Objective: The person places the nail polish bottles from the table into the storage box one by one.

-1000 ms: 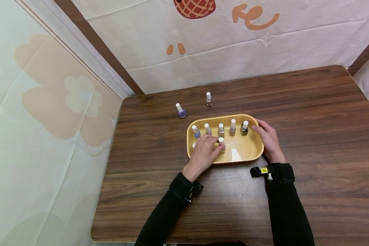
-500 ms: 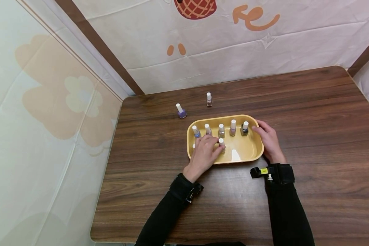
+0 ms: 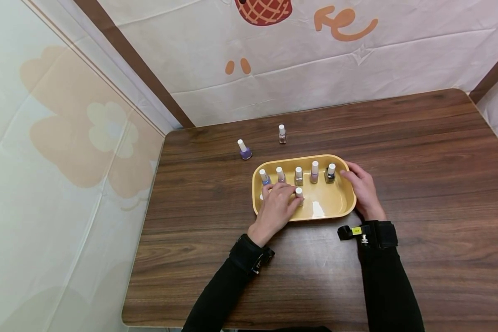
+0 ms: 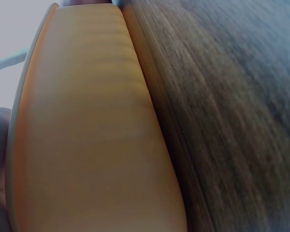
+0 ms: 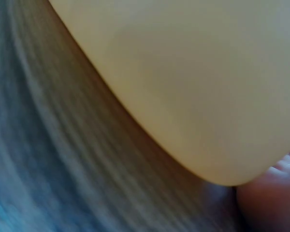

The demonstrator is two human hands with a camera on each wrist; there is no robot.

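Note:
In the head view a yellow tray (image 3: 329, 203) stands on the table. My left hand (image 3: 274, 210) reaches over its front rim and pinches a white-capped nail polish bottle (image 3: 299, 194) between thumb and fingers; the bottle stands upright inside. My right hand (image 3: 366, 196) grips the tray's right end, thumb at the rim. Along the back wall stands a row of bottles, among them a blue nail polish (image 3: 266, 179), a pale purple one (image 3: 314, 173) and a dark one (image 3: 329, 174). My left hand partly hides the front row. Both wrist views show mainly the tray's outer wall (image 4: 87, 121).
Behind the tray, on the wooden table (image 3: 191, 244), are a purple nail polish bottle (image 3: 245, 151) and a brownish-clear one (image 3: 282, 134). A printed cloth (image 3: 299, 60) hangs along the table's far edge, another (image 3: 87, 152) on the left.
Almost nothing differs. The left hand keeps its pinch on the nail polish bottle with only a tiny shift, and the right hand stays on the tray.

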